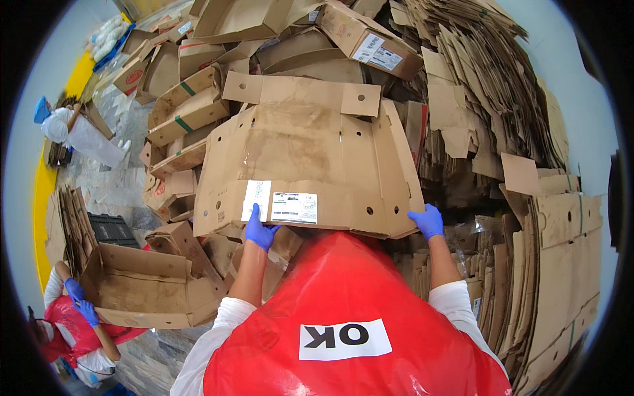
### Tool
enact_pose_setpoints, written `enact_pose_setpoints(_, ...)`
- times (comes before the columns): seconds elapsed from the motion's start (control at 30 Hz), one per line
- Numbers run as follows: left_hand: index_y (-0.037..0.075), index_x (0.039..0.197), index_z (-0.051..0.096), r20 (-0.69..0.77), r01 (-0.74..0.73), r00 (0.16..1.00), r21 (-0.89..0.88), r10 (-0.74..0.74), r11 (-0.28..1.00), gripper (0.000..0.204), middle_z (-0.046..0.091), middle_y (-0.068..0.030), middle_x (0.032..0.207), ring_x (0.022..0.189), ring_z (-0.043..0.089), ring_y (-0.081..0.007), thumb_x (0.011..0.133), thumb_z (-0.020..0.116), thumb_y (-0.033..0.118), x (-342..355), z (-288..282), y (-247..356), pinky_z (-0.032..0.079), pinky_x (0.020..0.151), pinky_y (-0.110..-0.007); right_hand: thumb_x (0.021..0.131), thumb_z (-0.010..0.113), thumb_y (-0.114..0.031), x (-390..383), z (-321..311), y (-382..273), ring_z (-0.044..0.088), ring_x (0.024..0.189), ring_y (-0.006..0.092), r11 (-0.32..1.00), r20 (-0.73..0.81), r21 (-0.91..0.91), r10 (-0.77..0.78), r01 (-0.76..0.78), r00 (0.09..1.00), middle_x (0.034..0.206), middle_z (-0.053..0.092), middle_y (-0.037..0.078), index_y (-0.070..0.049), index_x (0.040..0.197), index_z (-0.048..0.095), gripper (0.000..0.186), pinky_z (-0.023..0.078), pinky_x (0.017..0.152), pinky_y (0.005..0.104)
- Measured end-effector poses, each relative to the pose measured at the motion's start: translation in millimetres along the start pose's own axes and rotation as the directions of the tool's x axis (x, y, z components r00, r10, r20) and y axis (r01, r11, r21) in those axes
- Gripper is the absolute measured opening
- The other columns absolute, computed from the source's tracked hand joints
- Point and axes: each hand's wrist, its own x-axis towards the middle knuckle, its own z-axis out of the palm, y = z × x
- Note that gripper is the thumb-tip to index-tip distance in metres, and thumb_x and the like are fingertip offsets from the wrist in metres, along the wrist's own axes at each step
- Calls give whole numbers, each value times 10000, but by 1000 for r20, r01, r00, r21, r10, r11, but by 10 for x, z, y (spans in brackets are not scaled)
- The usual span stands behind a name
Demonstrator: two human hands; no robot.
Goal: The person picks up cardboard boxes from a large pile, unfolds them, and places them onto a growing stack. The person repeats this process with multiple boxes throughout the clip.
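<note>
Gripping the near edge of a flattened cardboard box (310, 165), the left hand (259, 228) in a blue glove curls its fingers over the white labels (284, 206), while the right hand (428, 221), gloved alike, pinches the box's corner at four o'clock. The box lies spread at centre, above a red plastic apron (356, 310). Stacks of flattened cardboard (528, 198) rise at three o'clock. At eight o'clock a co-worker's gloved hands (80, 300) hold an open carton (142, 287); another person (79, 135) crouches at ten o'clock.
</note>
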Motion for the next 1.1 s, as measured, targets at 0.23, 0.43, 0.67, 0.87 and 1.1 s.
enact_pose_setpoints(0.23,101,1456,513,321,104,940,49,-115,993,537,605,-109,1416,1262,605,-292,1042,612,428,-367,352,-255,527,1032,-487,853,751,-106,-255,-312,-708,607,724,95,832,60,552,-105,55,993,842,714,33,18,923,727,144,509,674,303)
enact_pose_setpoints(0.43,91,1487,460,461,314,814,163,-354,935,539,609,-118,1411,1231,640,-287,1050,608,371,-597,830,-678,578,970,-468,902,735,-60,-441,-418,-1221,593,756,73,775,20,604,-249,187,968,841,675,-6,3,889,694,76,499,709,271)
enact_pose_setpoints(0.67,71,1482,451,285,280,904,167,-318,945,481,585,-161,1427,1274,616,-339,1052,603,225,-577,533,-699,575,1026,-524,951,688,-57,-813,-1254,-1504,525,757,37,621,-241,727,-169,293,956,826,628,-40,0,911,677,71,453,688,243)
enact_pose_setpoints(0.87,85,1458,487,245,335,894,193,-376,922,459,616,-130,1401,1250,639,-305,1059,598,282,-487,406,-812,588,998,-489,950,704,-66,-803,-961,-1329,531,758,41,700,-161,672,-177,240,971,834,644,-35,3,926,695,74,454,685,246)
enact_pose_setpoints(1.1,85,1453,495,351,387,849,97,-396,917,481,621,-131,1392,1251,637,-309,1048,622,310,-614,356,-670,562,1039,-479,954,681,-85,-695,-981,-1195,566,750,51,687,-120,704,-133,179,984,858,670,-19,-13,906,692,87,476,699,248)
